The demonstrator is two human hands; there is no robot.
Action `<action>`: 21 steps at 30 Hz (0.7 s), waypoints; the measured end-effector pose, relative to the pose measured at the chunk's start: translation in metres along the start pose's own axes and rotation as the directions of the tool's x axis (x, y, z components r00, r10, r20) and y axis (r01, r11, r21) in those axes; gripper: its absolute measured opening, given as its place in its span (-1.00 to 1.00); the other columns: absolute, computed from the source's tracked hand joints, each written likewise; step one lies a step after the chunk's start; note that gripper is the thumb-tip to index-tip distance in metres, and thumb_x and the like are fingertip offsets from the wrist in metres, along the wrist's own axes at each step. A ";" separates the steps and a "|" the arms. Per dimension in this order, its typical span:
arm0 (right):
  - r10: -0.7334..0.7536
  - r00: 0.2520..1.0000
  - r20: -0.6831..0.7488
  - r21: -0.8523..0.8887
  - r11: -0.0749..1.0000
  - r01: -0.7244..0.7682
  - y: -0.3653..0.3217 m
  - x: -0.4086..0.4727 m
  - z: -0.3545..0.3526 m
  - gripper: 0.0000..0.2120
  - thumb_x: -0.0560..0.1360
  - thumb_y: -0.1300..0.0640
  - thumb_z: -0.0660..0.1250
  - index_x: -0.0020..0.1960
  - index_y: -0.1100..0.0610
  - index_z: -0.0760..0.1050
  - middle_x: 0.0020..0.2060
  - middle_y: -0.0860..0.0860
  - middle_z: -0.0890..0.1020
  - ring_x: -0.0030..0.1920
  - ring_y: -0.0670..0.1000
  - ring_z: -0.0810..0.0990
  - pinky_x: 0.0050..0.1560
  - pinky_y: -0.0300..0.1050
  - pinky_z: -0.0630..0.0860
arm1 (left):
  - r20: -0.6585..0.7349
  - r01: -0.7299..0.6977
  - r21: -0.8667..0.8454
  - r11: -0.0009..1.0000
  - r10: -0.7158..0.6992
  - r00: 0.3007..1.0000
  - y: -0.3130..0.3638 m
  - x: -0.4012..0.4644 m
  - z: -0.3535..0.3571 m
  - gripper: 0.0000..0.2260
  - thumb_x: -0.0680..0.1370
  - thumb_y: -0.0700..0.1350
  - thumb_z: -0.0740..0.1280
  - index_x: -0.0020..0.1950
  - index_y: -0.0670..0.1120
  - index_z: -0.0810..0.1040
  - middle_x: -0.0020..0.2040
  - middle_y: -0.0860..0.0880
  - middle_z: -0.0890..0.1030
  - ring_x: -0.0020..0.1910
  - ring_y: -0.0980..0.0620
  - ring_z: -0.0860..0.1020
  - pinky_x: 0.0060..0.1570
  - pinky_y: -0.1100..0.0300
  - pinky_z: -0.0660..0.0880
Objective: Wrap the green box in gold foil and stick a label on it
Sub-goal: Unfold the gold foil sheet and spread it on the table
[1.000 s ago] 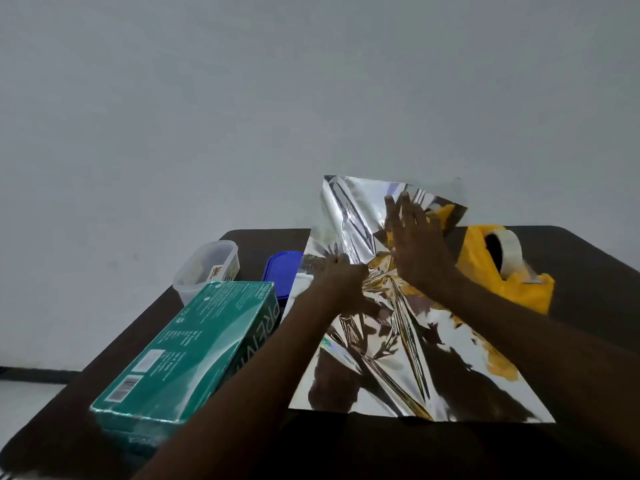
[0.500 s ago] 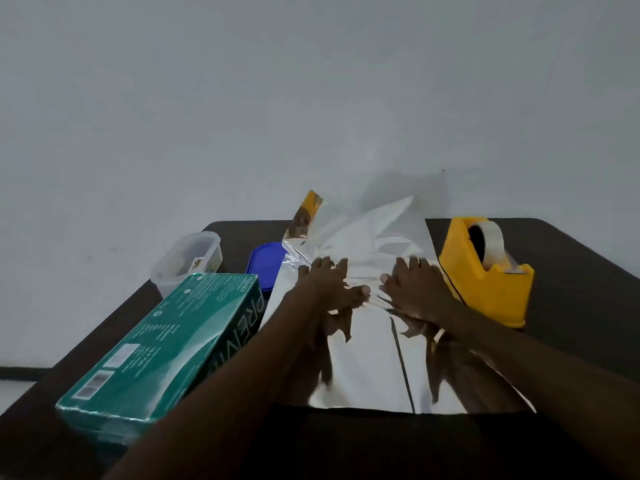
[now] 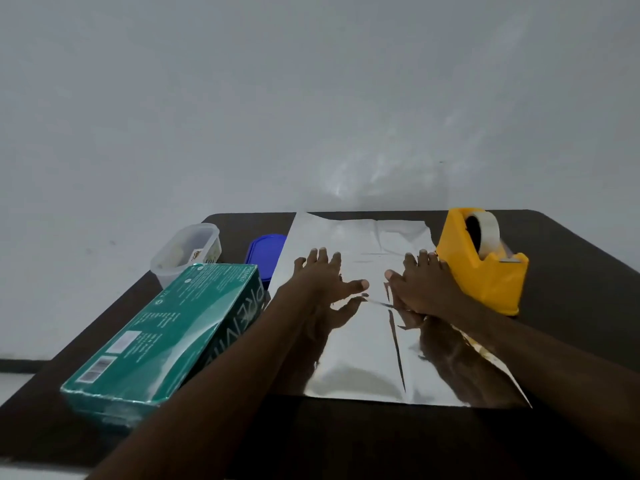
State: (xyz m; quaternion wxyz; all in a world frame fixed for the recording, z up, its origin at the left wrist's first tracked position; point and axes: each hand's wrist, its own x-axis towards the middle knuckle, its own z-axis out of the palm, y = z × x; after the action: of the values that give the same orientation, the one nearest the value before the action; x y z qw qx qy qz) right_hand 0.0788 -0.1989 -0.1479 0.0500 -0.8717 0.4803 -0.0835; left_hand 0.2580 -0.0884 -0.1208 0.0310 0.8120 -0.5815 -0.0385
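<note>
A shiny foil sheet [image 3: 360, 355] lies spread flat on the dark table [image 3: 571, 306], its silver side up with a crease down the middle. My left hand [image 3: 322, 282] presses on the sheet with fingers spread. My right hand [image 3: 424, 282] presses flat on it too, just beside the left one. The green box [image 3: 162, 334] lies on its side to the left of the foil, barcode end towards me, touching neither hand.
A yellow tape dispenser [image 3: 481, 261] with a roll of tape stands right of the foil, against my right hand. A clear plastic tub [image 3: 187, 251] and a blue lid [image 3: 265, 251] sit at the back left. A grey wall rises behind the table.
The foil, held up and crumpled a second ago, has been laid down and spread flat. Both hands have come down onto it and moved outward over the sheet.
</note>
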 end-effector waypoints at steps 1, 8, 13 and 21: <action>0.005 1.000 -0.022 -0.011 1.000 -0.006 -0.002 -0.001 -0.001 -0.29 0.61 -0.27 -0.06 0.56 0.21 0.08 0.55 0.22 0.10 0.55 0.28 0.03 0.52 0.25 -0.04 | 0.001 -0.001 -0.007 1.000 0.001 1.000 0.002 -0.001 -0.001 -0.14 0.50 0.44 0.05 0.60 -0.10 0.00 0.60 -0.19 -0.02 0.58 -0.15 -0.11 0.48 -0.16 -0.09; -0.112 0.994 0.002 -0.063 0.992 0.111 -0.008 -0.006 0.005 -0.32 0.63 -0.23 -0.10 0.60 0.15 -0.02 0.58 0.23 -0.01 0.58 0.24 -0.06 0.55 0.23 -0.09 | -0.023 -0.001 0.043 0.999 0.002 1.000 0.001 -0.010 0.013 -0.13 0.49 0.47 -0.06 0.60 -0.09 -0.03 0.60 -0.18 -0.03 0.58 -0.15 -0.08 0.50 -0.14 -0.06; -0.122 0.992 0.017 -0.054 0.991 0.123 -0.006 -0.007 0.006 -0.33 0.64 -0.24 -0.10 0.61 0.13 -0.03 0.59 0.21 -0.02 0.59 0.23 -0.08 0.55 0.24 -0.11 | -0.021 0.003 0.047 0.999 -0.002 1.000 -0.006 -0.014 0.014 -0.13 0.49 0.48 -0.09 0.61 -0.08 -0.09 0.61 -0.17 -0.07 0.58 -0.14 -0.12 0.50 -0.13 -0.10; -0.084 0.996 0.029 -0.072 0.994 0.086 -0.003 -0.013 0.005 -0.33 0.62 -0.26 -0.14 0.61 0.09 -0.07 0.59 0.17 -0.08 0.59 0.21 -0.10 0.55 0.23 -0.14 | -0.050 -0.025 0.049 0.998 0.028 0.998 0.001 -0.019 0.020 -0.14 0.49 0.48 -0.13 0.61 -0.07 -0.07 0.61 -0.16 -0.07 0.59 -0.14 -0.10 0.51 -0.14 -0.08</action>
State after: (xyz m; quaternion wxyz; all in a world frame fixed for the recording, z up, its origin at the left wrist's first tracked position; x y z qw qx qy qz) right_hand 0.0756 -0.1860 -0.1533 0.0208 -0.8937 0.4446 -0.0564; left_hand 0.2487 -0.0706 -0.1401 0.0265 0.8055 -0.5920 -0.0035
